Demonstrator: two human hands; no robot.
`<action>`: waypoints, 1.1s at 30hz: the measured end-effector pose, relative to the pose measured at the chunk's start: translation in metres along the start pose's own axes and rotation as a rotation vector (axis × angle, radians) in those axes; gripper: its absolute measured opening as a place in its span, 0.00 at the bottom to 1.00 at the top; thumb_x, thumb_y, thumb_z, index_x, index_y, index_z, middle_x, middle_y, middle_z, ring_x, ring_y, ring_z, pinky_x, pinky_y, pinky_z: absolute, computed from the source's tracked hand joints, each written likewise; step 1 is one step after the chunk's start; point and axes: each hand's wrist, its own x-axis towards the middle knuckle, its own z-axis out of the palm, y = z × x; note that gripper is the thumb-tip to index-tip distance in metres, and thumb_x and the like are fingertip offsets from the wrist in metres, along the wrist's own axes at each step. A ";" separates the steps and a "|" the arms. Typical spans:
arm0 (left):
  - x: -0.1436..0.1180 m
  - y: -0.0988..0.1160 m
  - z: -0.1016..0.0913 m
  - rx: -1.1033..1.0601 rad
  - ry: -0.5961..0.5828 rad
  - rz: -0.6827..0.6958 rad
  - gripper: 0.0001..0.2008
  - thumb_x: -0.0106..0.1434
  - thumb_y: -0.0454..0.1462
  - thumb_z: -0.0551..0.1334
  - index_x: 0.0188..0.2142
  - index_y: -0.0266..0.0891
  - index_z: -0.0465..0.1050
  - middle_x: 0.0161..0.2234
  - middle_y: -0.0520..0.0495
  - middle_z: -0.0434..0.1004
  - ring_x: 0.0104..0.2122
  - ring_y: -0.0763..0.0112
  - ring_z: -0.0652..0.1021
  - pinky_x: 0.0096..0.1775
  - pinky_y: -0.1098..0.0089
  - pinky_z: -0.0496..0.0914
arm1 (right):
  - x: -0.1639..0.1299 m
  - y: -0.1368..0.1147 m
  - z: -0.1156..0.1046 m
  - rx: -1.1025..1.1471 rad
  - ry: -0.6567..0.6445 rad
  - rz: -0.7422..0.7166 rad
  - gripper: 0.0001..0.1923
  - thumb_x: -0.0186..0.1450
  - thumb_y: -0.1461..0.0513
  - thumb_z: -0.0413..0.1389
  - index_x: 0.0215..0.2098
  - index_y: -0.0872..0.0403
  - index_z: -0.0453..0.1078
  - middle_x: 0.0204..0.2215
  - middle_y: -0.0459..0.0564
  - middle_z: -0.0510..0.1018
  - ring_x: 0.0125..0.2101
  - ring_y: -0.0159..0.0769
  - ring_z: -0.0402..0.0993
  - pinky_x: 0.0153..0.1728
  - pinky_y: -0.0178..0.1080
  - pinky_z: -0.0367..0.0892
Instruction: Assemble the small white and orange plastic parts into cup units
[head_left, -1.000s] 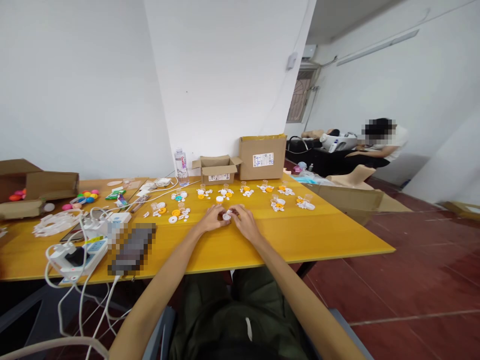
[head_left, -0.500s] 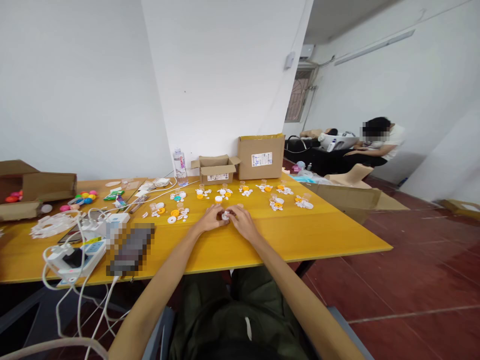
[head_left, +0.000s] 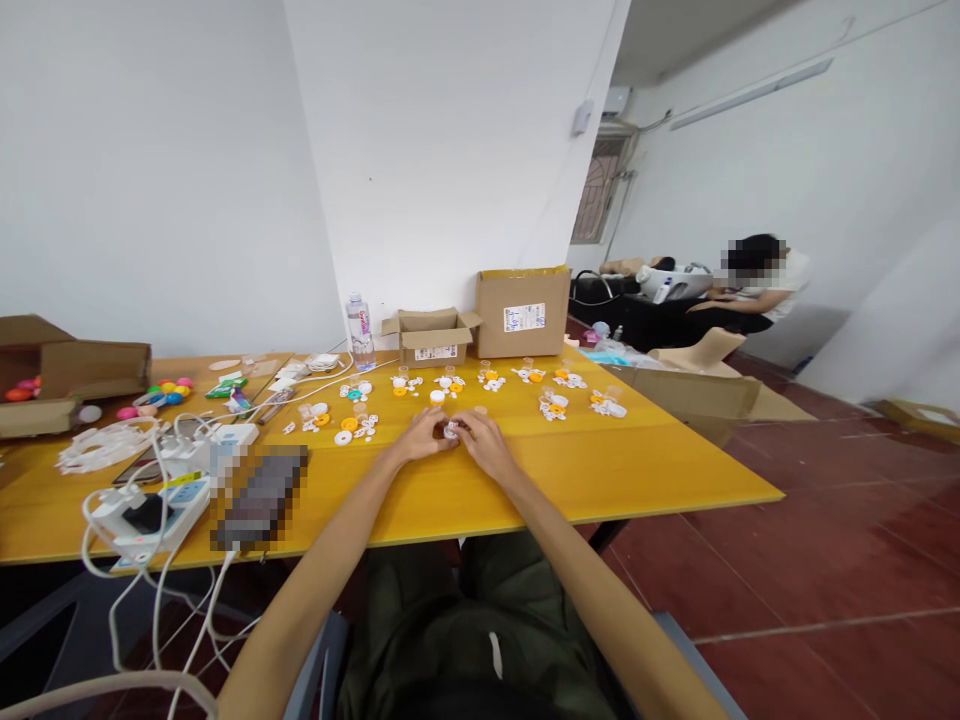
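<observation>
My left hand [head_left: 418, 437] and my right hand [head_left: 484, 440] meet over the middle of the table. Between their fingertips is a small clear cup [head_left: 451, 430] with something white in it, partly covered by the fingers. Both hands are closed around it, left fingers on one side and right fingers on the other. Just beyond them lies a white round cap [head_left: 437, 397]. To the left of my left hand is a cluster with an orange ring [head_left: 349, 426], a white ring [head_left: 343, 438] and small white pieces [head_left: 367, 424].
Similar clusters with clear cups run along the yellow table [head_left: 637, 470]. A small open carton [head_left: 433, 340], a larger box [head_left: 523, 312] and a water bottle [head_left: 361, 335] stand at the back. Power strips [head_left: 176, 510], cables and a phone [head_left: 262, 497] occupy the left. A person [head_left: 757, 280] sits far right.
My hands stay in almost the same place around the small clear cup. The view has shifted very slightly; nothing on the table has visibly moved.
</observation>
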 end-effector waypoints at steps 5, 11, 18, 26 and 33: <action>0.000 -0.002 0.000 0.013 -0.004 0.018 0.07 0.59 0.41 0.65 0.32 0.40 0.73 0.36 0.48 0.73 0.39 0.62 0.73 0.45 0.62 0.68 | 0.000 0.000 0.000 -0.010 -0.006 -0.015 0.09 0.68 0.63 0.53 0.37 0.47 0.75 0.38 0.49 0.81 0.39 0.40 0.76 0.43 0.41 0.70; 0.001 -0.006 0.002 0.020 -0.010 0.035 0.09 0.60 0.42 0.65 0.32 0.39 0.72 0.36 0.48 0.73 0.40 0.62 0.72 0.46 0.62 0.68 | 0.001 0.002 -0.001 -0.025 -0.029 -0.046 0.09 0.68 0.64 0.52 0.39 0.48 0.75 0.38 0.49 0.81 0.39 0.39 0.76 0.43 0.40 0.70; 0.002 -0.010 0.004 -0.018 0.003 0.060 0.07 0.59 0.41 0.66 0.31 0.39 0.72 0.36 0.48 0.73 0.40 0.61 0.73 0.47 0.61 0.68 | 0.001 0.002 -0.001 -0.034 -0.026 -0.062 0.09 0.69 0.64 0.52 0.38 0.48 0.74 0.38 0.49 0.81 0.38 0.39 0.76 0.42 0.40 0.70; 0.002 -0.010 0.004 -0.043 0.000 0.074 0.08 0.58 0.41 0.65 0.29 0.39 0.70 0.34 0.49 0.71 0.38 0.63 0.72 0.45 0.63 0.67 | 0.001 -0.001 -0.002 -0.037 -0.026 -0.061 0.09 0.69 0.64 0.52 0.35 0.49 0.74 0.35 0.49 0.81 0.36 0.38 0.76 0.40 0.39 0.70; 0.003 -0.011 0.003 -0.038 -0.014 0.086 0.10 0.59 0.43 0.65 0.29 0.39 0.70 0.33 0.49 0.70 0.38 0.63 0.71 0.44 0.63 0.67 | 0.001 0.000 -0.003 -0.035 -0.021 -0.075 0.09 0.69 0.63 0.52 0.35 0.49 0.75 0.35 0.49 0.81 0.36 0.38 0.76 0.40 0.39 0.70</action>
